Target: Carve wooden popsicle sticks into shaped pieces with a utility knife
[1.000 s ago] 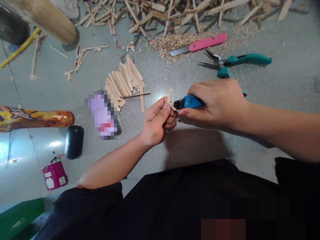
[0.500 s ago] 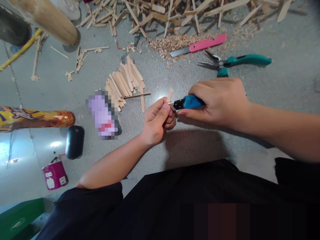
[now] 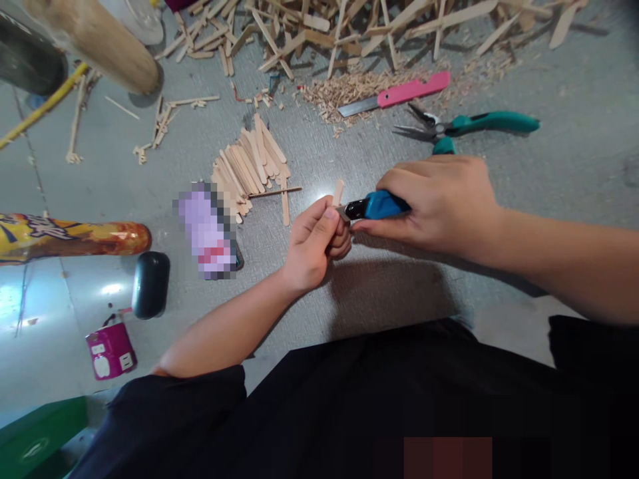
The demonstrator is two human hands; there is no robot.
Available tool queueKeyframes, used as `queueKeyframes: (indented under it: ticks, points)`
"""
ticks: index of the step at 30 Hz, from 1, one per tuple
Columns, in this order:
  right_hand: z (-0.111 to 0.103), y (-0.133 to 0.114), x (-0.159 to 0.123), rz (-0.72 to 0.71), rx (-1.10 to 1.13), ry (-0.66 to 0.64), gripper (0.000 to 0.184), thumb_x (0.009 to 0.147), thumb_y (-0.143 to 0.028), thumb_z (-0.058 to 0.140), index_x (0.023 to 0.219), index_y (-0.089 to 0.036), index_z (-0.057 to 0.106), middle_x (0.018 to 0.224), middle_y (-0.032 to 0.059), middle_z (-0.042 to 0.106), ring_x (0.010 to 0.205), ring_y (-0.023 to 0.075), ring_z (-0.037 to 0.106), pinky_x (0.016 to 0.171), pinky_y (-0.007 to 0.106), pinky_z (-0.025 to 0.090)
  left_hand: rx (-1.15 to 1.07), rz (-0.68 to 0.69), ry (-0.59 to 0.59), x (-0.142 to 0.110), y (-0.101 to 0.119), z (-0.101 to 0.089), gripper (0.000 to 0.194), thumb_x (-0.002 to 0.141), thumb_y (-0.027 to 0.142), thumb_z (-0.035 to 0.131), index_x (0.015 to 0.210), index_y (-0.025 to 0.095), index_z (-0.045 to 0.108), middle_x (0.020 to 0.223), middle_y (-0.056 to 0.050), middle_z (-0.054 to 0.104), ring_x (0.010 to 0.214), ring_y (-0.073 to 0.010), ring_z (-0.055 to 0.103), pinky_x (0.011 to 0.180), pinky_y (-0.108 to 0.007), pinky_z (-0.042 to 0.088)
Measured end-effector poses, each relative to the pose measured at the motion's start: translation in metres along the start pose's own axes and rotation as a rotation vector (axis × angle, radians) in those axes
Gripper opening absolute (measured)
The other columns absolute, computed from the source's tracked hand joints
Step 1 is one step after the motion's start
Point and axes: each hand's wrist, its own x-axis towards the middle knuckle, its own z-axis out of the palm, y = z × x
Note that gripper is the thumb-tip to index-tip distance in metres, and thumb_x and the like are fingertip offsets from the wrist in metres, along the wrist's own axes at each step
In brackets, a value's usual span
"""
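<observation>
My left hand [image 3: 314, 243] is closed around a wooden craft stick [image 3: 338, 191], whose rounded end sticks up past the fingers. In my right hand [image 3: 439, 203] is a blue and black utility knife [image 3: 384, 205], its blade pointing left. The blade meets the stick close to my left thumb; how deep it sits is hidden by the fingers. A pile of craft sticks [image 3: 244, 163] lies left of my left hand. Beyond my right hand rest teal-handled pliers [image 3: 492, 122] with parted jaws and a pink cutter [image 3: 414, 89] with its blade out.
Wood shavings [image 3: 329, 93] and a heap of sticks [image 3: 349, 33] spread along the far side. To the left are a blurred-out phone [image 3: 207, 229], a dark case [image 3: 151, 284], a magenta adapter [image 3: 110, 351], a yellow tube [image 3: 74, 239] and a wooden cylinder [image 3: 104, 53].
The knife blade has tilted slightly against the stick, and my right thumb has edged left. Both hands otherwise keep their place and hold; the view has shifted a little.
</observation>
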Motion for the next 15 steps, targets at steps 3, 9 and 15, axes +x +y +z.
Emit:
queueKeyframes:
  ticks: [3,9,15]
  points:
    - [0.0,0.0,0.0,0.003,0.057,-0.014,0.083,0.106,-0.095,0.03,0.095,-0.025,0.075,0.092,0.0159,0.081,0.081,0.0335,0.071,0.067,0.042,0.03,0.017,0.019,-0.015,0.0,-0.001,-0.001,0.053,0.106,0.059,0.079,0.081,0.021,0.052,0.059,0.012,0.031,0.044,-0.0043,0.025,0.048,-0.02,0.028]
    - [0.007,0.003,0.001,-0.029,0.198,-0.03,0.084,0.104,-0.098,0.028,0.086,-0.026,0.068,0.082,0.0115,0.076,0.071,0.0283,0.064,0.064,0.04,0.027,0.069,0.042,-0.037,0.0,-0.002,-0.001,0.052,0.108,0.06,0.073,0.081,0.022,0.052,0.059,0.01,0.034,0.045,-0.0053,0.025,0.048,-0.021,0.028]
    - [0.016,0.008,0.002,-0.038,0.264,-0.084,0.087,0.101,-0.103,0.024,0.08,-0.029,0.063,0.063,0.0062,0.062,0.06,0.0254,0.054,0.064,0.04,0.026,0.102,0.043,-0.15,-0.001,0.0,-0.001,0.054,0.111,0.061,0.067,0.078,0.023,0.046,0.058,0.01,0.029,0.046,-0.0058,0.022,0.047,-0.02,0.025]
